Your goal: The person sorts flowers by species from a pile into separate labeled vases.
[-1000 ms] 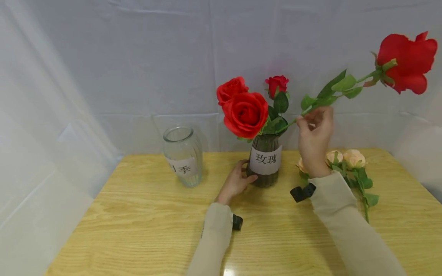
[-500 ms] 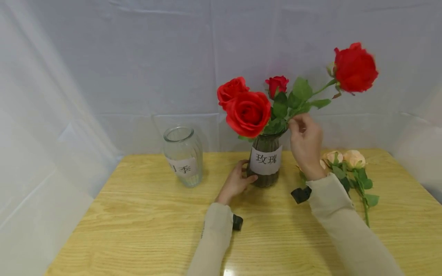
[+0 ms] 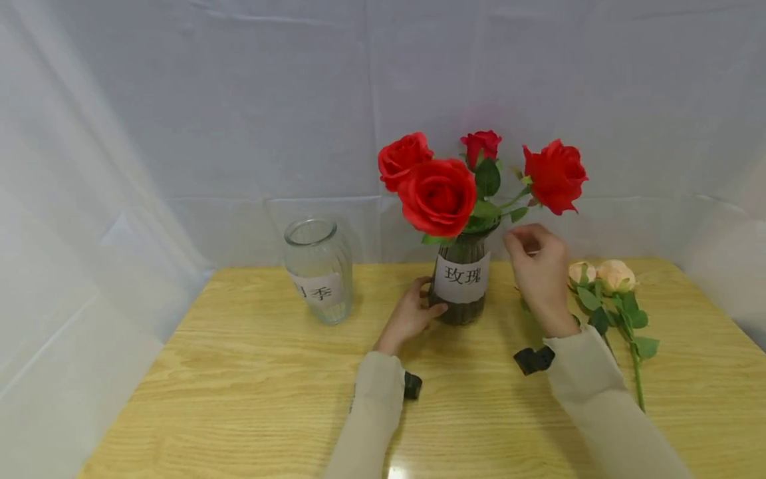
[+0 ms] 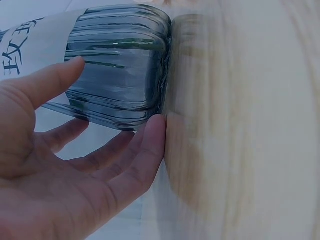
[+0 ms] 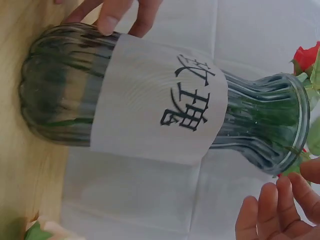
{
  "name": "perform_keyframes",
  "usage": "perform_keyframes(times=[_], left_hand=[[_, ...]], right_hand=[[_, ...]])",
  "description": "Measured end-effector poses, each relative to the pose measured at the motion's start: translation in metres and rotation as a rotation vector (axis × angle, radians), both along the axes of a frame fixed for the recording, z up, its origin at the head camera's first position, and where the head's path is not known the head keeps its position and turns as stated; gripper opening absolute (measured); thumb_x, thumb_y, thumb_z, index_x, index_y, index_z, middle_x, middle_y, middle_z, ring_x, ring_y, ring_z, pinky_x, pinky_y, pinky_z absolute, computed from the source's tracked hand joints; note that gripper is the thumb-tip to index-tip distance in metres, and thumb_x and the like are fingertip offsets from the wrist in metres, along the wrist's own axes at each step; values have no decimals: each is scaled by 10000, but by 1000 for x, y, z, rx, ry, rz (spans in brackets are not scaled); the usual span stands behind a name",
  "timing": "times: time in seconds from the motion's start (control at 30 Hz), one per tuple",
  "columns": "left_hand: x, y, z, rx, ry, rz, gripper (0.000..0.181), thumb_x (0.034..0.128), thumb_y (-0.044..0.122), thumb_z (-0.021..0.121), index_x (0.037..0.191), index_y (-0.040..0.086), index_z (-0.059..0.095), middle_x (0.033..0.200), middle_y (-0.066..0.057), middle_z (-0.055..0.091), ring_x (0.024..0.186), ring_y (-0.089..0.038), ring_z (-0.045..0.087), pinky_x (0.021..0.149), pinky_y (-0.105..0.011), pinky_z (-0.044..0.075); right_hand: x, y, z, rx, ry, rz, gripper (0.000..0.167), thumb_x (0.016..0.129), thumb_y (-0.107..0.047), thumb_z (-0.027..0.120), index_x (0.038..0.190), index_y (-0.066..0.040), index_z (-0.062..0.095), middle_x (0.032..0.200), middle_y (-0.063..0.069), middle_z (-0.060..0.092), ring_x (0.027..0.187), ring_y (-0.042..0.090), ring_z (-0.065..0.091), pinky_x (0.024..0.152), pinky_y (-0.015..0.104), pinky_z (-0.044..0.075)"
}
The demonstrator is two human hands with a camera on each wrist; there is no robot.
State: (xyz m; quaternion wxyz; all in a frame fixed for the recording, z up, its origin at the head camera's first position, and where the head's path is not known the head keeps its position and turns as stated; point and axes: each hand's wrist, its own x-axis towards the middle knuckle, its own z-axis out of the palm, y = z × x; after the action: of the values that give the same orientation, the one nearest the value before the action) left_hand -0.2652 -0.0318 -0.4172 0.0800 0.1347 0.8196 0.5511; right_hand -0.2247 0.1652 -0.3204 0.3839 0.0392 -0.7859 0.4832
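Observation:
A dark ribbed glass vase [image 3: 459, 314] with a white paper label [image 3: 462, 279] stands upright on the table, bearing several red roses [image 3: 439, 196]. My left hand [image 3: 408, 318] holds its lower part from the left, thumb in front and fingers around the back, as the left wrist view shows. To the right of the rim hovers my right hand [image 3: 541, 274], its fingers loosely bent with nothing between them. Just above that hand leans the rightmost red rose [image 3: 555, 177], its stem running into the vase mouth. In the right wrist view the fingertips [image 5: 267, 192] are close to the vase's rim.
A clear glass vase [image 3: 320, 263] with a white label stands left of the dark one. Pale peach roses [image 3: 615, 276] with green stems lie on the right of the wooden table [image 3: 251, 399]. A white cloth [image 3: 269, 100] hangs behind.
The rightmost rose has swung left and sunk down, its stem now in the dark vase. My right hand moved left with it, then let go and drew slightly down. My left hand stays put.

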Motion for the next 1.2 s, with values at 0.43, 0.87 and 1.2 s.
perform_keyframes(times=[0.43, 0.87, 1.2], left_hand=[[24, -25, 34, -223, 122, 8, 577, 1013, 244, 620, 1490, -20, 430, 1448, -268, 488, 1312, -414, 490, 1066, -542, 416], [60, -70, 56, -372, 341, 19, 521, 1007, 271, 657, 1444, 22, 520, 1462, -209, 500, 1324, -392, 487, 1075, -538, 415], [82, -101, 54, -366, 441, 70, 441, 995, 151, 670, 1388, -16, 556, 1378, -174, 576, 1217, -370, 558, 992, -513, 485]], right_hand=[[20, 29, -14, 79, -55, 7, 108, 947, -6, 643, 951, 77, 713, 845, 210, 696, 684, -84, 516, 613, 115, 418], [37, 60, -21, 232, -160, 38, 190, 979, -90, 657, 1086, 62, 695, 1020, 230, 698, 868, 287, 617, 686, 120, 407], [46, 78, -31, 295, -89, 22, 180, 908, -13, 718, 1065, 75, 703, 960, 238, 706, 805, -119, 515, 680, 15, 402]])
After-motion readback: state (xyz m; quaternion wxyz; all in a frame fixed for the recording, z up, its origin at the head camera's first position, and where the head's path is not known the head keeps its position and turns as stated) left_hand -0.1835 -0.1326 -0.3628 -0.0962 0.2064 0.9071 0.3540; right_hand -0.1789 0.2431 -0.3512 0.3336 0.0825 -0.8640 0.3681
